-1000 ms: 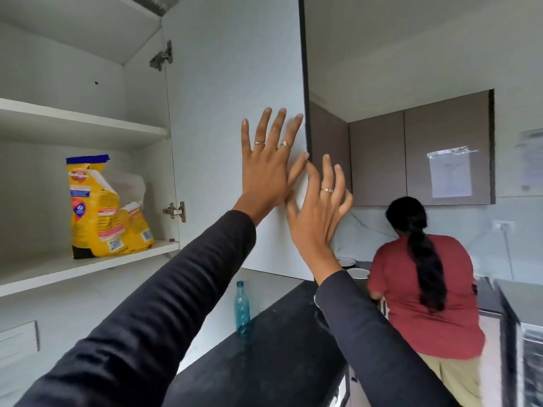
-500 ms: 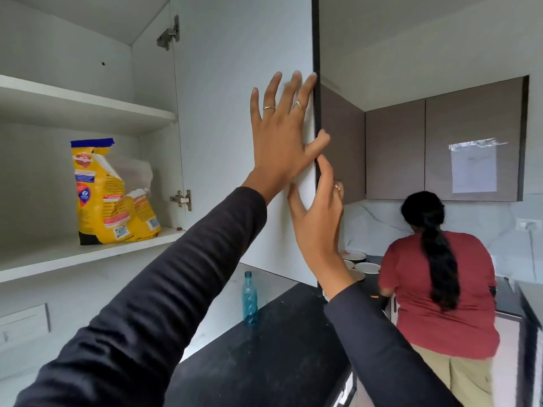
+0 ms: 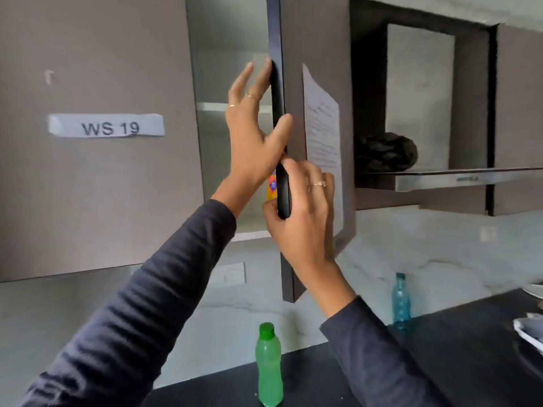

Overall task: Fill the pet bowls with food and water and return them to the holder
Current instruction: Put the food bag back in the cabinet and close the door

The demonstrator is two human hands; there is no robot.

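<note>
Both my hands hold the dark front edge of an upper cabinet door, which stands partly open. My left hand grips it higher up, fingers inside and thumb on the outer face. My right hand clasps the edge lower down. Behind the edge, only a thin sliver of the yellow pet food bag shows inside the cabinet. A white bowl sits at the right edge on the black counter, partly cut off. No bowl holder is in view.
A green bottle stands on the counter under my arms, a blue bottle farther back by the marble wall. The shut door on the left bears a "WS 19" label. A paper sheet hangs on the held door. A range hood is at right.
The door has swung well toward shut and both hands went from flat on its face to gripping its edge. The view turned left; the food bag is nearly hidden, the person in red gone.
</note>
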